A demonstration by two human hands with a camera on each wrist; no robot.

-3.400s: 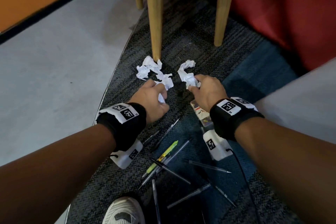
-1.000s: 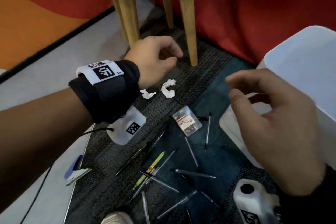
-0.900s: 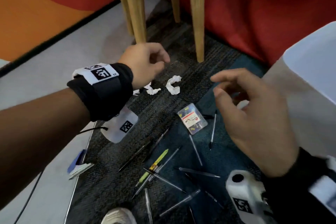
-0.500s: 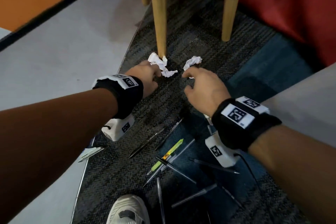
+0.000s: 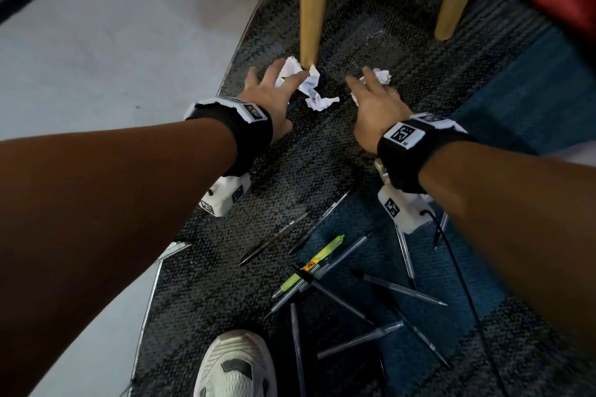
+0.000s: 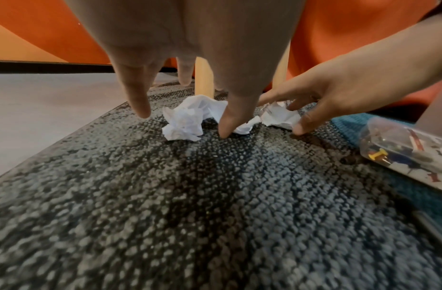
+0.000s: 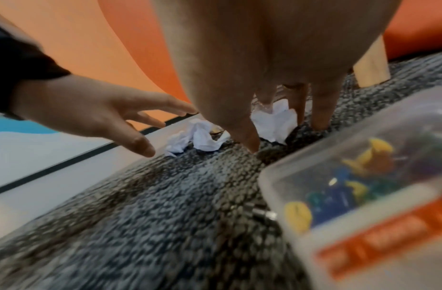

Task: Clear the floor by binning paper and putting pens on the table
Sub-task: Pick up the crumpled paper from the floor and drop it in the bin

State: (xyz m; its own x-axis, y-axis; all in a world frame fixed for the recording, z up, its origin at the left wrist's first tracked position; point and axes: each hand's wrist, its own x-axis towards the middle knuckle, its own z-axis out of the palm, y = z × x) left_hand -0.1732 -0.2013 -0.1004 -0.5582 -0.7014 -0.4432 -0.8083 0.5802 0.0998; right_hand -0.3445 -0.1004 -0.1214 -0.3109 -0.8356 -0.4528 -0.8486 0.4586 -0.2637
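Half a second on, both hands have opened out from their curl and dropped onto the last crumpled paper on the carpet (image 5: 322, 171). The left hand (image 5: 269, 90), fingers spread, lies over the larger wad of crumpled paper (image 6: 190, 117) at the foot of a wooden chair leg (image 5: 311, 3); the right hand (image 5: 375, 100), fingers also spread and reaching down, straddles the smaller wad (image 7: 274, 121) just beside it. Neither hand has closed on anything yet. The paper-binning step is in hand, and by the look of it near its end, these two wads being the only paper in sight. Next each hand must gather its fingers under a wad, lift it and carry it to the bin, which is out of view. The pens (image 5: 322, 267), a yellow-green one (image 5: 317, 263) among them, lie scattered untouched on the carpet near a white shoe (image 5: 235, 364), well short of any counter. A clear box of push pins (image 6: 408, 155) sits beside the right wrist.
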